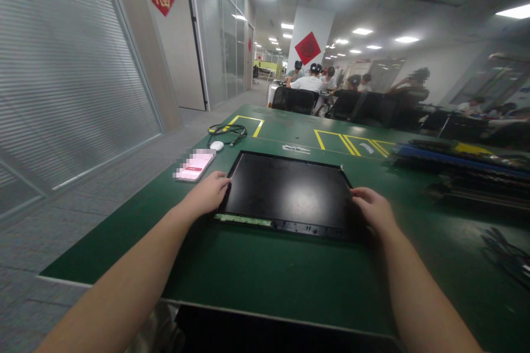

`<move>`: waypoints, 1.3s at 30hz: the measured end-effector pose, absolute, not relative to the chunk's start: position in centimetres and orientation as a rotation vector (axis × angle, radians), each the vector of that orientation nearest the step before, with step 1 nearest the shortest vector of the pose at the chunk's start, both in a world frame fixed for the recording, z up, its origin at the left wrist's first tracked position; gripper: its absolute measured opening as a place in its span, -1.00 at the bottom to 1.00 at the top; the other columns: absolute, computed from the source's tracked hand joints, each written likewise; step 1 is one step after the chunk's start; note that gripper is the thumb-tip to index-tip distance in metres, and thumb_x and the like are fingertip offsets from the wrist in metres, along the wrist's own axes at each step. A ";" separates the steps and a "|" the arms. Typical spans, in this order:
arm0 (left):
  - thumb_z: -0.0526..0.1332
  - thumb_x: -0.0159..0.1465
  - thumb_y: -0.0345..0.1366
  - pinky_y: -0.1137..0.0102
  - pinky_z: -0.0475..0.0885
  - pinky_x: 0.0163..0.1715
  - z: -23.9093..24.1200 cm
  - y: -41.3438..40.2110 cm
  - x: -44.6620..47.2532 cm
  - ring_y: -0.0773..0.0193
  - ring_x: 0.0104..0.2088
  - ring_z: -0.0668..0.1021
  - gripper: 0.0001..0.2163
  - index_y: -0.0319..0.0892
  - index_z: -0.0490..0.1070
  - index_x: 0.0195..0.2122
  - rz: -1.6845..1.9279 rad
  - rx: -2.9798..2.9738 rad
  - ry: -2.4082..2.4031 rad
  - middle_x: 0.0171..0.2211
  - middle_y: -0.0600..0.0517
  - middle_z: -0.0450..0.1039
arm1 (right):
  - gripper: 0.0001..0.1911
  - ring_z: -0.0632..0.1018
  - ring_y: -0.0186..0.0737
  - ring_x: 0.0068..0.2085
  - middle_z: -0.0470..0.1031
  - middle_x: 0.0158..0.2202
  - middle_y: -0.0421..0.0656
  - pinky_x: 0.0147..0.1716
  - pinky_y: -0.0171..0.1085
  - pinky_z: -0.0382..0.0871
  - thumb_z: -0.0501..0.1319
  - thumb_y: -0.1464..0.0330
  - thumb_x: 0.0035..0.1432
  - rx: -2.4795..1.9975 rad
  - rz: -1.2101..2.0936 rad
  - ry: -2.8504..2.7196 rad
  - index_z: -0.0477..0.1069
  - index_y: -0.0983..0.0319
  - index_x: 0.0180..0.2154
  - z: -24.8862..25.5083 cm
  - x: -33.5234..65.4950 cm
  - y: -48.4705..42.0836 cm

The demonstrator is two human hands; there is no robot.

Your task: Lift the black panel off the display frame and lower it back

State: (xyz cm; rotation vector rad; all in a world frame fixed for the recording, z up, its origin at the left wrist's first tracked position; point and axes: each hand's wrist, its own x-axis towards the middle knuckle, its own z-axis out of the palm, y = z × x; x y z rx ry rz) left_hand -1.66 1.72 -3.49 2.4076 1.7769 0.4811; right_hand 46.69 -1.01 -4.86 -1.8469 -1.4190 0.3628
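A flat black display panel (287,190) lies on the green table (265,276), with a strip of green circuit board along its near edge. My left hand (209,193) grips the panel's left edge near the front corner. My right hand (372,207) holds its right edge near the front corner. Both arms reach in from the bottom of the view.
A pink phone (194,166), a white mouse-like object (216,145) and a coiled black cable (227,132) lie left of the panel. Stacked panels and parts (459,162) fill the right side. Yellow tape boxes (351,143) mark the table. People sit at desks far behind.
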 end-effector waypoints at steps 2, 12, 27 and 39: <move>-0.02 0.31 -0.27 0.13 0.34 0.24 -3.6 1.7 -1.4 -0.08 0.16 0.52 -0.54 -0.26 0.58 0.06 0.459 2.420 1.791 0.18 -0.26 0.44 | -0.53 0.54 0.00 0.13 0.58 0.09 -0.08 0.18 -0.07 0.31 0.23 0.21 0.01 -1.758 0.406 -1.564 0.58 0.14 -0.01 -5.1 46.1 -1.0; -0.02 0.33 -0.31 0.16 0.37 0.20 -3.5 1.6 -1.1 -0.07 0.15 0.52 -0.55 -0.25 0.55 0.10 0.395 2.424 1.822 0.16 -0.25 0.46 | -0.59 0.35 -0.01 0.33 0.42 0.25 -0.10 0.39 0.07 -0.04 0.21 0.28 0.14 -1.804 0.489 -1.873 0.58 0.09 0.02 -5.6 45.5 -0.6; 0.00 0.29 -0.33 0.12 0.43 0.14 -4.2 1.9 -1.1 -0.09 0.12 0.54 -0.53 -0.20 0.52 0.15 0.382 2.410 1.874 0.17 -0.23 0.45 | -0.60 0.45 -0.02 0.26 0.51 0.18 -0.10 0.32 -0.02 0.14 0.23 0.28 0.09 -1.804 0.529 -1.765 0.62 0.13 -0.03 -5.4 45.6 -0.6; -0.01 0.29 -0.32 0.14 0.41 0.15 -4.6 2.4 -1.3 -0.07 0.14 0.52 -0.52 -0.22 0.52 0.15 0.399 2.391 1.882 0.17 -0.22 0.46 | -0.63 0.55 -0.05 0.13 0.60 0.07 -0.11 0.22 -0.09 0.29 0.22 0.26 0.07 -1.795 0.469 -1.679 0.63 0.13 -0.08 -5.3 45.3 -0.9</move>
